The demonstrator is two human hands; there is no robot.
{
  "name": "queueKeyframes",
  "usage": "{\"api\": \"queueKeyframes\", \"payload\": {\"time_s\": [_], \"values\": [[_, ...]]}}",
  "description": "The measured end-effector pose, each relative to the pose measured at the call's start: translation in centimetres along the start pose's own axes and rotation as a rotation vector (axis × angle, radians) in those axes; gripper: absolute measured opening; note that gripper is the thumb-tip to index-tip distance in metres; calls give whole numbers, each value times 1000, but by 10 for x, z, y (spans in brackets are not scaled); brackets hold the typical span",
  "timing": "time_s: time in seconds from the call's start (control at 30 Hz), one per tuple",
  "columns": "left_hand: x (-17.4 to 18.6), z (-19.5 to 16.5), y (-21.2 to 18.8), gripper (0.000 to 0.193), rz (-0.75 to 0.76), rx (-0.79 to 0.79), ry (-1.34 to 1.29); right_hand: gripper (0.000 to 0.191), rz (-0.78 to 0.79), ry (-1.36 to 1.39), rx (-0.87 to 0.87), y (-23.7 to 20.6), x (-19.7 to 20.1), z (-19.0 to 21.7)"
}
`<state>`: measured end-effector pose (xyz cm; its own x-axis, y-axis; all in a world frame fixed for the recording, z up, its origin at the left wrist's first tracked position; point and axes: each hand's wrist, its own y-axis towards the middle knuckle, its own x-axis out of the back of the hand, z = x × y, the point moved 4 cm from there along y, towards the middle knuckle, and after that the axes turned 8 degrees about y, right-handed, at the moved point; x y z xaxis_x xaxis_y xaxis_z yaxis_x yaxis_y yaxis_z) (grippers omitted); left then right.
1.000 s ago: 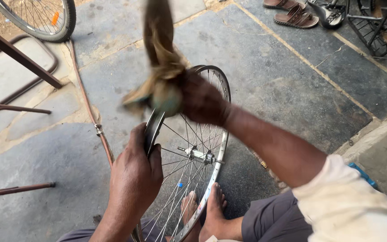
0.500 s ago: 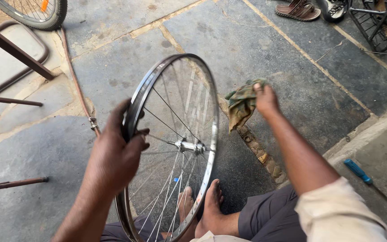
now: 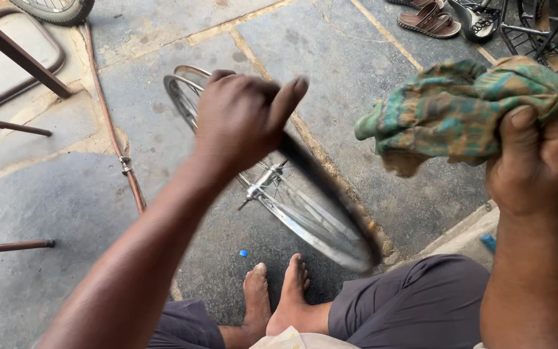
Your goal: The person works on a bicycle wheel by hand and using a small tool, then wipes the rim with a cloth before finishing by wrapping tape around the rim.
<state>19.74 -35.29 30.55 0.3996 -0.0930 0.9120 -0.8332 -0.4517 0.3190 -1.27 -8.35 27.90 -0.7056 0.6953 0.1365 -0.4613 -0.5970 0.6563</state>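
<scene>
Bicycle wheel (image 3: 272,187) first: a bare silver rim with thin spokes and a hub at its middle, tilted over the ground in front of the seated person, its near edge smeared by blur just above the bare feet (image 3: 278,294). The left hand (image 3: 243,116) is curled over the upper part of the rim, fingers folded round the metal and the thumb sticking out to the side. The right hand (image 3: 537,158) is raised off to the side, well apart from the wheel, its fingers clenched on a crumpled rag (image 3: 460,110) patterned in green, teal and brown, which bunches out above and beside the fist. Underfoot lies a pavement (image 3: 369,90) of big grey stone slabs with sandy, crumbling joints, dusty and stained darker near the person's dark trousers (image 3: 414,304). A thin rusty pipe (image 3: 108,129) runs across the slabs beside the wheel, and a small blue cap (image 3: 243,253) lies on the stone just ahead of the toes. Off to one side stand brown metal bars (image 3: 17,58) of some frame, with a tyre (image 3: 56,10) of another wheel showing at the top edge. Farther back, a pair of brown sandals (image 3: 431,19) rests on the slabs next to a dark bicycle frame (image 3: 540,29). A raised pale kerb (image 3: 466,226) borders the paving near the right knee.
</scene>
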Motion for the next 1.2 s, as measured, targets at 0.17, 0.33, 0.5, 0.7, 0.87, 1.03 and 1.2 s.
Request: {"api": "queueKeyframes", "payload": {"time_s": [0.17,0.33,0.5,0.7,0.87,1.03,1.2], "values": [[-27,-28,29,47,-93,19,79,38,192,-432,228,12,-63,20],[-33,-14,26,32,220,-240,-20,39,394,-744,384,47,-124,-31],[3,3,7,27,59,-307,-152,35,433,-824,857,71,-163,-72],[19,21,-30,24,174,55,-46,33,296,-599,766,89,-162,-156],[28,60,-65,35,427,429,10,47,-62,-335,230,59,-155,-266],[35,69,-95,47,381,611,3,54,-341,-227,-364,-29,-180,-345],[20,91,-128,50,392,732,-43,53,-194,-587,-1194,-147,-224,-371]]}}
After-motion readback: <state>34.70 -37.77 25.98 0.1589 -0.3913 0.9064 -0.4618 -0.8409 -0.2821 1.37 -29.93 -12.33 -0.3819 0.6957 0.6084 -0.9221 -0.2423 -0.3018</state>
